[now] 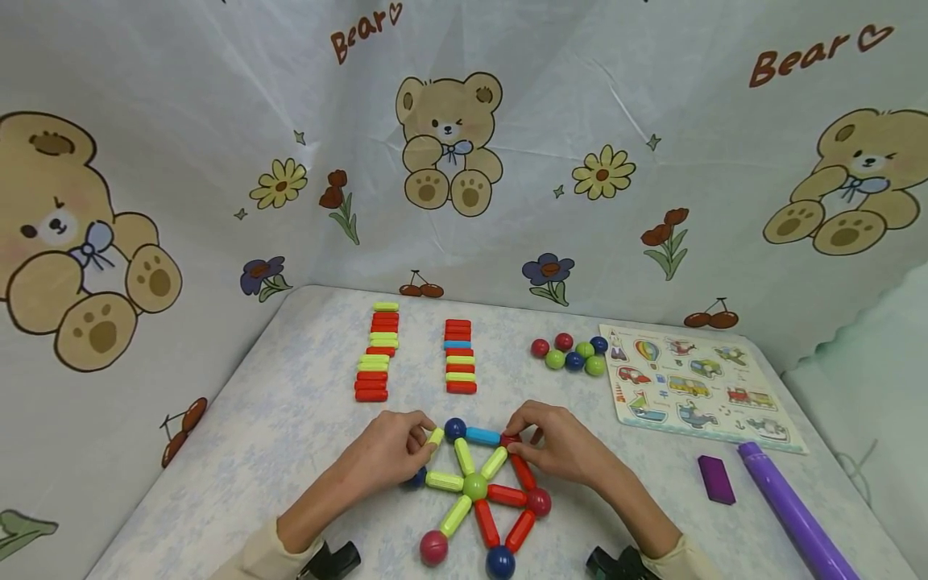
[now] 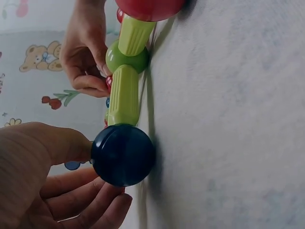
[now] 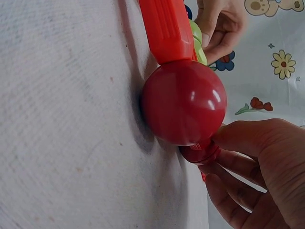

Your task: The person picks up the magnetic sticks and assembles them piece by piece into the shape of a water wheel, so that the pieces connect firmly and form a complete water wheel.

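Observation:
A flat star of magnetic sticks and balls (image 1: 474,486) lies on the table near me, with a green ball at its centre. My left hand (image 1: 428,441) pinches a yellow-green stick (image 1: 435,437) between the top blue ball (image 1: 454,428) and the left dark blue ball (image 2: 123,155). My right hand (image 1: 516,443) pinches a small red ball (image 1: 511,441) at the end of the blue stick (image 1: 482,436). In the right wrist view a bigger red ball (image 3: 183,102) with a red stick (image 3: 167,28) fills the middle, and my thumb presses the small red ball (image 3: 200,153).
Two rows of spare red, yellow and blue sticks (image 1: 377,354) (image 1: 459,366) lie further back, with a cluster of loose balls (image 1: 569,353) to their right. A vehicle puzzle board (image 1: 696,387), a purple block (image 1: 716,478) and a purple tube (image 1: 790,507) sit at the right. Bear-print cloth walls the table.

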A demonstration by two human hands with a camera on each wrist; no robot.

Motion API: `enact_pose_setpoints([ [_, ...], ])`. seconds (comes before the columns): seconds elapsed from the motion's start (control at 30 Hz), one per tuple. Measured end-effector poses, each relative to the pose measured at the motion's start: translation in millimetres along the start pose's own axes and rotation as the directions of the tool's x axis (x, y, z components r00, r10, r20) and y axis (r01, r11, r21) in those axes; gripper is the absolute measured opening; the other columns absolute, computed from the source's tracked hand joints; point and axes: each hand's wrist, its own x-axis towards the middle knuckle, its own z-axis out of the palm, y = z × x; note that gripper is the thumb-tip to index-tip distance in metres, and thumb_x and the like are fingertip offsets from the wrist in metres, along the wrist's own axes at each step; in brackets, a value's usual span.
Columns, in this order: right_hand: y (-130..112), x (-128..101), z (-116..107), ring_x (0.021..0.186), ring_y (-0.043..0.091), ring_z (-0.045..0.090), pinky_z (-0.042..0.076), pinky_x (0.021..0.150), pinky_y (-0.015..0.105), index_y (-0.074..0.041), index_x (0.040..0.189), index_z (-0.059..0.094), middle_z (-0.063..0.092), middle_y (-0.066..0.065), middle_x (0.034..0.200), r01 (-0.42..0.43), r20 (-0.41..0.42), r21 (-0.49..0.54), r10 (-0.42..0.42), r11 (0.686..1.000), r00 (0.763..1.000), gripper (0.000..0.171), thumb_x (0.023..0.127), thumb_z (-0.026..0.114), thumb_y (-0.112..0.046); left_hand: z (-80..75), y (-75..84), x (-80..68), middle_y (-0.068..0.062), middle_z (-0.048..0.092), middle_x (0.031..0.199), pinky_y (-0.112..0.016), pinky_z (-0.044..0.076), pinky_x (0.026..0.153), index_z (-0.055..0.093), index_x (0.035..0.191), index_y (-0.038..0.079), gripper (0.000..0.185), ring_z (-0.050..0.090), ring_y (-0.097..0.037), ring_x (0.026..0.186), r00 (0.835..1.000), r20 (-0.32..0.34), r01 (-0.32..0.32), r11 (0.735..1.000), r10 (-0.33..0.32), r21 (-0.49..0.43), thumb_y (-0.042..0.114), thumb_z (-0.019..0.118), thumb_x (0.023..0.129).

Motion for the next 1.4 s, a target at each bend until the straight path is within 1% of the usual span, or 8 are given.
enact_pose_setpoints([
  [0.33, 0.6, -0.4, -0.6, 0.094, 0.003, 0.067, 0.062, 0.083, 0.029, -0.020, 0.106, 0.075, 0.073, -0.011, 0.105, -0.006, 0.004, -0.019, 0.006, 1.000, 1.000, 0.011, 0.098, 0.081, -0.015, 7.0, 0.1, 5.0, 0.006, 0.070, 0.083, -0.024, 0.056, 0.067, 0.079, 0.112, 0.001, 0.020, 0.061, -0.005, 0.073, 0.999, 0.032, -0.022, 1.000, 0.022, 0.000, 0.012, 0.082, 0.096],
  [0.57, 0.2, -1.5, -5.8, 0.091, 0.008, 0.067, 0.062, 0.083, 0.030, -0.022, 0.104, 0.074, 0.071, -0.012, 0.100, -0.018, 0.072, -0.002, 0.018, 1.000, 0.997, 0.013, 0.096, 0.085, -0.022, 8.1, -1.0, 11.1, 0.006, 0.073, 0.086, -0.024, 0.056, 0.068, 0.080, 0.112, 0.004, 0.018, 0.063, -0.005, 0.076, 0.999, 0.034, -0.006, 1.000, 0.006, 0.005, 0.013, 0.081, 0.096],
  [0.8, 2.2, -3.4, -7.3, 0.089, 0.015, 0.066, 0.059, 0.079, 0.029, -0.024, 0.100, 0.075, 0.069, -0.015, 0.096, 0.029, 0.120, 0.009, -0.030, 1.000, 0.992, 0.013, 0.096, 0.085, -0.031, 6.4, -2.6, 20.1, 0.008, 0.074, 0.089, -0.026, 0.055, 0.069, 0.082, 0.107, 0.012, 0.011, 0.064, -0.006, 0.079, 0.999, 0.019, -0.031, 0.998, 0.030, 0.061, 0.016, 0.082, 0.097],
  [0.9, 0.1, -2.9, -4.1, 0.097, 0.017, 0.067, 0.060, 0.083, 0.030, -0.024, 0.106, 0.075, 0.070, -0.011, 0.106, 0.041, 0.098, 0.008, -0.041, 0.999, 0.994, 0.012, 0.100, 0.080, -0.032, 6.5, -2.7, 23.9, 0.008, 0.075, 0.091, -0.026, 0.054, 0.067, 0.082, 0.107, 0.015, 0.011, 0.063, -0.006, 0.079, 0.998, 0.031, -0.048, 0.996, 0.046, 0.080, 0.016, 0.082, 0.097],
  [1.0, -4.5, -1.5, 1.3, 0.122, 0.020, 0.065, 0.059, 0.100, 0.040, -0.022, 0.124, 0.074, 0.068, -0.004, 0.135, 0.052, 0.085, 0.004, -0.052, 0.999, 0.995, 0.019, 0.106, 0.071, -0.029, 6.3, -2.0, 27.1, 0.008, 0.076, 0.094, -0.025, 0.053, 0.067, 0.083, 0.109, 0.016, 0.012, 0.064, -0.006, 0.081, 0.998, 0.044, -0.059, 0.994, 0.055, 0.092, 0.018, 0.081, 0.098],
  [1.13, -10.2, 0.3, 9.4, 0.154, 0.023, 0.045, 0.043, 0.121, 0.052, -0.019, 0.151, 0.062, 0.047, -0.004, 0.167, 0.087, 0.149, -0.002, -0.086, 0.996, 0.985, 0.038, 0.113, 0.059, -0.023, 7.0, -1.4, 30.1, 0.007, 0.078, 0.102, -0.026, 0.055, 0.070, 0.083, 0.112, 0.017, 0.013, 0.067, -0.007, 0.087, 0.996, 0.051, -0.081, 0.991, 0.076, 0.108, 0.019, 0.080, 0.099],
  [1.23, -11.6, 0.9, 13.5, 0.159, 0.022, 0.038, 0.039, 0.124, 0.052, -0.017, 0.157, 0.057, 0.039, -0.006, 0.172, 0.098, 0.197, -0.019, -0.093, 0.995, 0.976, 0.043, 0.114, 0.054, -0.019, 6.0, -1.6, 30.8, 0.005, 0.077, 0.105, -0.028, 0.056, 0.074, 0.083, 0.113, 0.017, 0.015, 0.068, -0.010, 0.091, 0.996, 0.039, -0.090, 0.987, 0.086, 0.133, 0.023, 0.079, 0.100],
  [1.4, -10.8, 0.4, 12.1, 0.154, 0.019, 0.045, 0.043, 0.121, 0.049, -0.016, 0.156, 0.058, 0.045, -0.007, 0.168, 0.050, 0.165, -0.078, -0.037, 0.996, 0.986, 0.043, 0.113, 0.055, -0.013, -5.4, -6.3, 29.2, 0.004, 0.075, 0.105, -0.033, 0.059, 0.078, 0.082, 0.114, 0.016, 0.019, 0.068, -0.014, 0.096, 0.998, -0.037, -0.043, 0.981, 0.051, 0.188, 0.027, 0.083, 0.098],
])
